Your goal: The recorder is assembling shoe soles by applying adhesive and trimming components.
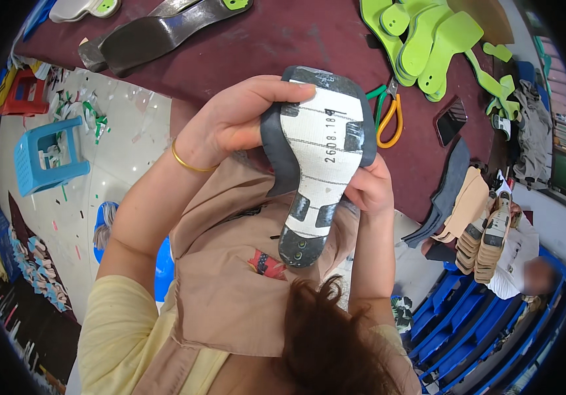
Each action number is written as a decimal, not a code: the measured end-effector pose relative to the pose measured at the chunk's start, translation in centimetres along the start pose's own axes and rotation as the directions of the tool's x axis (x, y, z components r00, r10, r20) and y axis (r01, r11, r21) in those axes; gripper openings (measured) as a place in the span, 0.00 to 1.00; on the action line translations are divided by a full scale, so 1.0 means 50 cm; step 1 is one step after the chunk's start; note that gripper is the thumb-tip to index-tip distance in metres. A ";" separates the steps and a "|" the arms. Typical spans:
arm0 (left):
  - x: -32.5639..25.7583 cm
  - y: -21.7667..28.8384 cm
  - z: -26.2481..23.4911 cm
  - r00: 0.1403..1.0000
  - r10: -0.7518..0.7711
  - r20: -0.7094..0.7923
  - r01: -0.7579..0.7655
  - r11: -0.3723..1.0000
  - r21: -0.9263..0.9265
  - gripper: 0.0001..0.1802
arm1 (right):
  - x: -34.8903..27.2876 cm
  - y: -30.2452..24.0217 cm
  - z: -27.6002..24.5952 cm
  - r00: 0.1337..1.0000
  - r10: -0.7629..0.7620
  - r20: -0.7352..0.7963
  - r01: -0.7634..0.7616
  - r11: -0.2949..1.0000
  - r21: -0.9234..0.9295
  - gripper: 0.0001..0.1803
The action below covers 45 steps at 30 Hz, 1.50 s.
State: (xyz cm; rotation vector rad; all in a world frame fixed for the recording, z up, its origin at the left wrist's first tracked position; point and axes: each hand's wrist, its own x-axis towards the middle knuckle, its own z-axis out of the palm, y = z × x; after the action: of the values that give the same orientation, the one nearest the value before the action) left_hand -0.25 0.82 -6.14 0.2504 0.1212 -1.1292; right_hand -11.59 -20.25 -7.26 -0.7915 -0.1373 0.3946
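Both my hands hold up a shoe insole [319, 148], with its white underside, stitched lines and black patches facing me. Dark grey sheet material [271, 141] lies behind it and sticks out past its edges, most of all on the left side. My left hand [246, 115] pinches the wide upper part, thumb on the white face and fingers behind. On the lower right edge, my right hand [370, 186] grips the piece, its fingertips partly hidden beneath. The narrow heel end points down toward my apron [230, 289].
On the maroon table [283, 46] lie scissors [389, 118], a phone [451, 122], lime-green insole pieces [421, 49] and dark metallic sole shapes [158, 39]. Beige pieces [464, 204] and stacked insoles [487, 240] sit right. A blue stool [49, 155] stands left; another person [516, 253] is at right.
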 end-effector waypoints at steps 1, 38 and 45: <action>0.002 0.001 0.002 1.000 0.001 0.010 -0.001 1.000 0.018 0.15 | -0.003 0.001 -0.003 1.000 0.002 0.008 -0.002 0.999 0.039 0.18; 0.005 -0.088 0.024 0.928 0.355 -0.117 -0.192 0.722 0.665 0.26 | 0.008 -0.041 0.027 0.910 -0.050 -0.411 -0.086 0.948 -0.306 0.27; 0.011 -0.132 0.004 0.955 0.294 -0.039 -0.216 0.778 0.591 0.23 | 0.013 -0.027 0.032 0.944 0.067 -0.323 -0.009 0.984 0.178 0.27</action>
State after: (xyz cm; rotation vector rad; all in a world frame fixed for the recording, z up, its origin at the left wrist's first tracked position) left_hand -5.98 -2.39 -6.98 0.8691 -0.1509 -0.8486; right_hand -11.01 -19.80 -5.18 -0.6764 0.2233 0.3012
